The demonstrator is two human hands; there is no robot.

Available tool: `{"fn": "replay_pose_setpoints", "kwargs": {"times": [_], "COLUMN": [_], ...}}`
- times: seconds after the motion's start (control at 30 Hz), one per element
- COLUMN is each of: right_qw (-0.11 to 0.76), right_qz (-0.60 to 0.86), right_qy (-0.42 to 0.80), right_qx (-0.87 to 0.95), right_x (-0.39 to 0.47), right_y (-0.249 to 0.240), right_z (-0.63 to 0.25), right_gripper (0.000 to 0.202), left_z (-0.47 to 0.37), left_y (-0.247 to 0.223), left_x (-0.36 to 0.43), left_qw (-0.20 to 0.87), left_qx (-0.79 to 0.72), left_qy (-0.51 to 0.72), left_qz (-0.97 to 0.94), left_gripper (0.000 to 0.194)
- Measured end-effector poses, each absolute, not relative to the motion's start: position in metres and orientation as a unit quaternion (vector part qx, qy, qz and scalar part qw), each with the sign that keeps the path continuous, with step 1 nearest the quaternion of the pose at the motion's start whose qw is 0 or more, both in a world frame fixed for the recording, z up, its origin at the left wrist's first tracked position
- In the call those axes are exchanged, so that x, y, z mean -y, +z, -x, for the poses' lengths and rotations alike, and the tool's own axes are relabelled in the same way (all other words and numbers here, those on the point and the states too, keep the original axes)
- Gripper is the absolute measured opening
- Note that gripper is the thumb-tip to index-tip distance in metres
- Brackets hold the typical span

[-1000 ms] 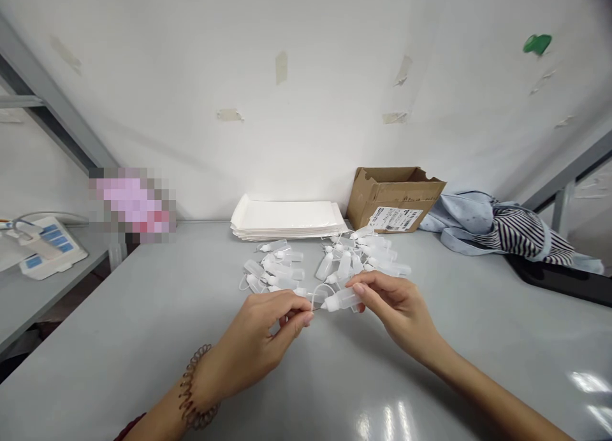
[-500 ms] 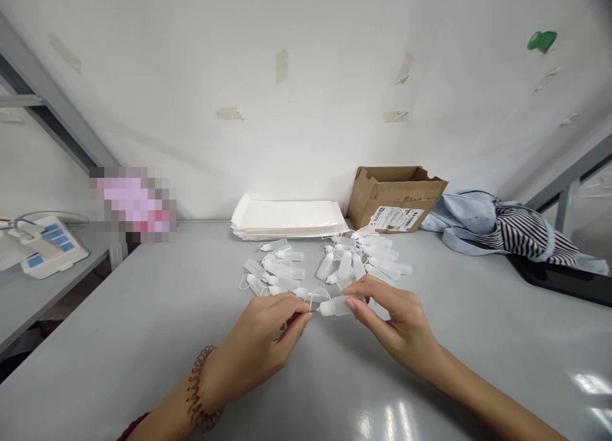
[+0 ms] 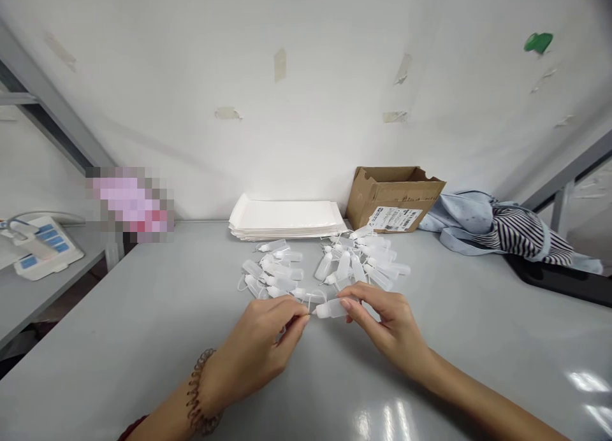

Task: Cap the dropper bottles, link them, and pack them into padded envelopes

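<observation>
My right hand (image 3: 382, 317) pinches a translucent needle-tip squeeze bottle (image 3: 332, 308) by its body, holding it level above the table with the tip pointing left. At that tip, the thumb and forefinger of my left hand (image 3: 268, 339) are pressed together. A thin strap loops from the bottle's neck down to these fingertips, and the small cap between them is mostly hidden. Just beyond my hands lie more bottles of the same kind, in a left group (image 3: 282, 281) and a right group (image 3: 344, 264).
White envelopes (image 3: 291, 215) are stacked against the wall. To their right stands an open cardboard box (image 3: 396, 199), then a light blue cloth bag (image 3: 463, 221) and a black object (image 3: 564, 281). A white device with blue keys (image 3: 50, 246) rests on the left side surface.
My right hand and the bottle have shifted slightly left, closer to my left fingertips. The left hand keeps its pinch at the tip. The whole view has shifted slightly.
</observation>
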State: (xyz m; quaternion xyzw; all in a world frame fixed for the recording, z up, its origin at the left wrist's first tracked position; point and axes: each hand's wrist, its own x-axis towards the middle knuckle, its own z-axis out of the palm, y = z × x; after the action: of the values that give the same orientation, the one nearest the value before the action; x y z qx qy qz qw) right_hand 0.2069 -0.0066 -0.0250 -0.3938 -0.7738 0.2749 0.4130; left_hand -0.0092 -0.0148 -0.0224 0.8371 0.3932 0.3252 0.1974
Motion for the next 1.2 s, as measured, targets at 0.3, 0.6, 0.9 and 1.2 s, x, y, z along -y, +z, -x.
{"fn": "replay_pose_setpoints", "kwargs": {"times": [0.3, 0.6, 0.9, 1.2], "right_qw": [0.410, 0.385, 0.369, 0.242], "right_qz": [0.407, 0.421, 0.471, 0.608], "right_qy": [0.303, 0.327, 0.215, 0.061], "right_qx": [0.758, 0.753, 0.772, 0.754], "right_x": [0.007, 0.003, -0.007, -0.042], "right_y": [-0.027, -0.028, -0.029, -0.037], "right_z": [-0.206, -0.203, -0.211, -0.241], "right_gripper": [0.022, 0.025, 0.024, 0.013], "left_z": [0.008, 0.008, 0.022, 0.043], "left_y": [-0.023, -0.025, -0.009, 0.001], "left_x": [0.015, 0.015, 0.000, -0.014], "left_qw": [0.206, 0.205, 0.192, 0.235], "left_qx": [-0.397, -0.396, -0.456, -0.619], "left_qy": [0.317, 0.290, 0.279, 0.240], "left_qz": [-0.836, -0.847, -0.823, -0.710], "left_gripper": [0.016, 0.016, 0.016, 0.026]}}
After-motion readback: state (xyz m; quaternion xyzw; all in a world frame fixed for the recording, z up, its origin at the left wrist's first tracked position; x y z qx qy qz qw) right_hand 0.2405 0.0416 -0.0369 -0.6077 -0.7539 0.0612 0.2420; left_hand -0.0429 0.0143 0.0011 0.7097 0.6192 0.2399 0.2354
